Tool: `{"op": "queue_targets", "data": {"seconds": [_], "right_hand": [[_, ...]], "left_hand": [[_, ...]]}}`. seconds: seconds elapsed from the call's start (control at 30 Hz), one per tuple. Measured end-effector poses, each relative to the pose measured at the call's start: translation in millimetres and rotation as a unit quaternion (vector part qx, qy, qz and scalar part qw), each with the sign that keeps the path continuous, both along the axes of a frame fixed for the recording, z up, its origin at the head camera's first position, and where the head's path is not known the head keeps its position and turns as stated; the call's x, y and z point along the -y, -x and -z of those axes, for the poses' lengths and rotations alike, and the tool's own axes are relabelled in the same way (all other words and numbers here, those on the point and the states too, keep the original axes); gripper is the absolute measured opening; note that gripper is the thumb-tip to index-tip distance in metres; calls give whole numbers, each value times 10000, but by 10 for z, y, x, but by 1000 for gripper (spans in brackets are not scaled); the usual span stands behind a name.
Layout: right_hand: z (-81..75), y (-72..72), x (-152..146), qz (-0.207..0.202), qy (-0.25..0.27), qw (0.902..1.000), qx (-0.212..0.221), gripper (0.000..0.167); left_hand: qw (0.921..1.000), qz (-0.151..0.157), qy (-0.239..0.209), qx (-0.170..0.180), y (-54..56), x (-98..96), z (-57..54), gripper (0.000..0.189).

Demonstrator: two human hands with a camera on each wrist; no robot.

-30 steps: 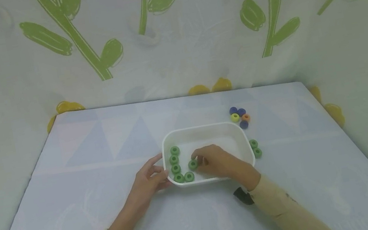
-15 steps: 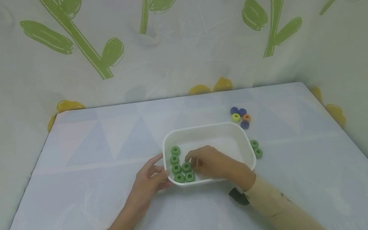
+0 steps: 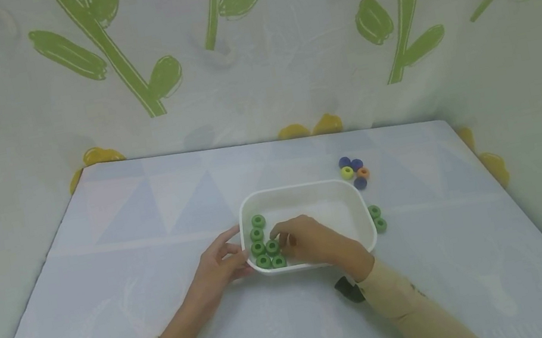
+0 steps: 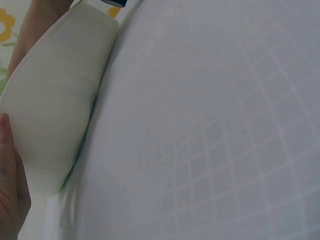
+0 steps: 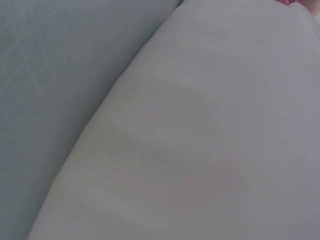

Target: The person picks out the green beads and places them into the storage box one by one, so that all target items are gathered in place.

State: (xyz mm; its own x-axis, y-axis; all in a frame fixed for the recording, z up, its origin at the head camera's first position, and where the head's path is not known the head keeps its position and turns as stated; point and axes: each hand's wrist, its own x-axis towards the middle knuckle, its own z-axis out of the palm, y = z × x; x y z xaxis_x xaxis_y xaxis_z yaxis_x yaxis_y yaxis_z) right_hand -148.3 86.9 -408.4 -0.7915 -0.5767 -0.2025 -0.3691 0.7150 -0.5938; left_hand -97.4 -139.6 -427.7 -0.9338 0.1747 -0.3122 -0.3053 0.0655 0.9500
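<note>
A white tray (image 3: 320, 199) stands on the table. Inside its left end, green beads (image 3: 258, 221) with centre holes form a column along the wall, with a second short column beside the lower ones. My left hand (image 3: 225, 263) holds the tray's left end, thumb at the rim; in the left wrist view its fingers (image 4: 7, 175) lie against the outer wall. My right hand (image 3: 311, 240) reaches inside with bent fingers at a green bead (image 3: 271, 247) of the second column, seemingly pinching it; the far fingertips are hidden. The right wrist view shows mostly the tray's outer wall (image 5: 175, 125).
Two green beads (image 3: 376, 218) lie just outside the tray's right wall. Behind its back right corner sit several blue beads (image 3: 357, 165), a yellow bead (image 3: 346, 172) and an orange bead (image 3: 363, 173). A patterned cloth hangs behind the table (image 3: 152, 298).
My right hand has slid left with a green bead, which now sits against the left column, above the second bottom bead. The left hand stays at the tray's end.
</note>
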Motion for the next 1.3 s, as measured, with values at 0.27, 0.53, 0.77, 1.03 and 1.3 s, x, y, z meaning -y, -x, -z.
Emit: {"op": "queue_targets", "data": {"seconds": [0.27,0.53,0.77,1.03,1.3], "right_hand": [[14,13,21,-51,-106,9999,-123,31],[38,9,22,63,-97,9999,-34,29],[28,-1,-18,152,-40,9999,-21,30],[3,-34,-147,220,228,9972,-674,28],[-88,-124,-479,1143,954,9776,-1489,24]], "left_hand": [[10000,-4,46,11,5,4,6,63],[10000,25,21,-21,0,18,24,63],[10000,14,-33,-20,-6,14,28,63],[10000,-32,-55,-3,-4,-1,17,63],[10000,-40,-26,8,-5,-1,5,64]]}}
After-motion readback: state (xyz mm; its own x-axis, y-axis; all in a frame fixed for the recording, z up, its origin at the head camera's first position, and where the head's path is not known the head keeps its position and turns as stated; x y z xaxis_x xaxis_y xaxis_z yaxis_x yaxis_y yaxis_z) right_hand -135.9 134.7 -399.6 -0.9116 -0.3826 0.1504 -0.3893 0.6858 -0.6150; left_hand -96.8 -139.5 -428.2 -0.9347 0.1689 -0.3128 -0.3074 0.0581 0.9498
